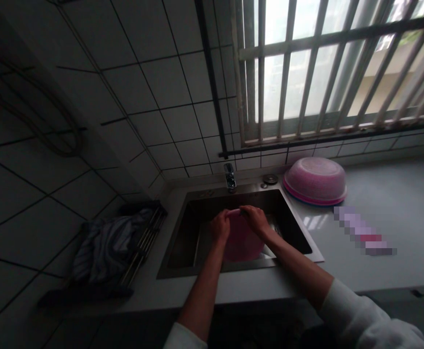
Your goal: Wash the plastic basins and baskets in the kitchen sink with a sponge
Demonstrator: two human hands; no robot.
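Both my hands are over a steel sink (183, 252), gripping the far rim of a pink basin (243, 245) that is tilted on its edge inside the sink. My left hand (220, 227) is closed on the rim at the left. My right hand (255, 218) is closed on the rim just beside it. A chrome tap (230, 177) stands at the sink's back edge, right behind my hands.
A pink basin (316, 180) lies upside down on the white counter (397, 194) to the right of the sink. A striped cloth (105, 245) lies on a metal rack at the left. Tiled walls and a barred window (324, 68) stand behind.
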